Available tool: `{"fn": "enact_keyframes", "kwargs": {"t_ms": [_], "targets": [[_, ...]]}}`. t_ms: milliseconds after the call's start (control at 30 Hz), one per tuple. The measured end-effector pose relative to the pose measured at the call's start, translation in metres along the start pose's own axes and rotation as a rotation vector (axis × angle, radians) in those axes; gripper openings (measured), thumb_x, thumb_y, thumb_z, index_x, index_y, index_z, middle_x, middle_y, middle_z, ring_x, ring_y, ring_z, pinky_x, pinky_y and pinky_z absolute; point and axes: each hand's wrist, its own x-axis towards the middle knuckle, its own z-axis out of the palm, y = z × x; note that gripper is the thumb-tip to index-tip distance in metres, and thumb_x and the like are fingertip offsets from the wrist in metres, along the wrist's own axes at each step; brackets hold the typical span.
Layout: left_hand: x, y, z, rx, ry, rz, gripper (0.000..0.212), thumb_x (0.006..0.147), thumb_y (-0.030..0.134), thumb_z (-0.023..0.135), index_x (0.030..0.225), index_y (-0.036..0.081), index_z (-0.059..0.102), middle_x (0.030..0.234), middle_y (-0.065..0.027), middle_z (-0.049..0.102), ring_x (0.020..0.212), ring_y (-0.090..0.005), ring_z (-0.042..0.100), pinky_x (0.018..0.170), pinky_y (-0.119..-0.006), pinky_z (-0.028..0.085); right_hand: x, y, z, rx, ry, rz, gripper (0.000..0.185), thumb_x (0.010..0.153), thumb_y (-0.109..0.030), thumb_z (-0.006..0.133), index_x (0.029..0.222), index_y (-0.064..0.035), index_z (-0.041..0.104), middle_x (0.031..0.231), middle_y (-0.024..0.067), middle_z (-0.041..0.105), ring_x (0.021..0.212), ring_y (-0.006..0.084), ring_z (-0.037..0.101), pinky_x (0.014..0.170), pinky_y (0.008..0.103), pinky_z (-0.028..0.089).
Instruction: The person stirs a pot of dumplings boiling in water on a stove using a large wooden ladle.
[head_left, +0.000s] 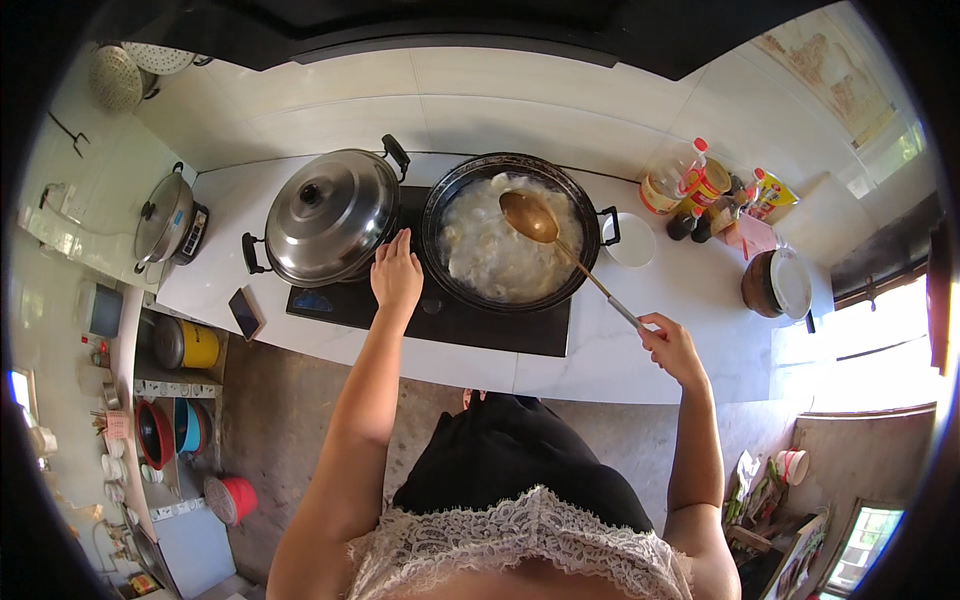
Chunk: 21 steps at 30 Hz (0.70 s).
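Observation:
My right hand (673, 349) grips the handle of a long metal ladle (529, 216). The ladle's brownish-gold bowl is over a black two-handled wok (507, 304) on the right of a black glass cooktop (480, 330). Pale pieces of food in whitish, cloudy liquid (495, 251) fill the wok. Near the cooktop's left half, my left hand (397, 274) is held flat with its fingers extended and nothing in it. It is beside a pan covered by a domed steel lid (330, 225) with a black knob; whether the fingertips touch the lid's edge I cannot tell.
A white plate (631, 241) lies right of the wok. Bottles (667, 187) and seasoning packets stand along the back right, with a brown pot (761, 283) nearer the window. A phone (245, 313) lies at the left front edge, and a smaller lidded pan (161, 217) sits far left.

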Motion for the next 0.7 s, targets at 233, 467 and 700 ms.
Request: {"fn": "enact_keyframes", "kwargs": {"t_ms": [233, 467, 700], "targets": [[-0.005, 0.03, -0.02, -0.298, 0.105, -0.052, 0.005, 0.084, 0.018, 0.064, 0.085, 0.012, 0.063, 0.081, -0.0035, 0.059, 0.081, -0.0251, 0.058, 0.068, -0.037, 0.048, -0.007, 0.014, -0.027, 0.209, 0.114, 0.042, 0.025, 0.093, -0.022, 0.056, 0.109, -0.0043, 0.061, 0.058, 0.0013, 0.052, 0.046, 0.0067, 0.043, 0.043, 0.0222, 0.034], [-0.007, 0.056, -0.031, -0.344, -0.035, -0.095, 0.011, 0.088, 0.021, 0.062, 0.083, 0.011, 0.061, 0.072, -0.0064, 0.064, 0.069, -0.0273, 0.062, 0.057, -0.039, 0.047, -0.003, 0.048, -0.054, 0.001, 0.459, 0.121, 0.025, 0.093, -0.027, 0.055, 0.112, -0.0125, 0.061, 0.061, 0.0057, 0.058, 0.05, 0.013, 0.053, 0.048, 0.0294, 0.043], [-0.014, 0.08, -0.038, -0.422, 0.11, 0.034, 0.011, 0.087, 0.014, 0.06, 0.097, 0.011, 0.059, 0.084, -0.0055, 0.065, 0.085, -0.0269, 0.059, 0.071, -0.039, 0.048, 0.019, 0.087, -0.027, -0.399, 0.543, 0.167, 0.02, 0.093, -0.032, 0.051, 0.106, -0.0198, 0.061, 0.082, 0.0174, 0.067, 0.082, 0.0402, 0.063, 0.071, 0.0486, 0.05]]}}
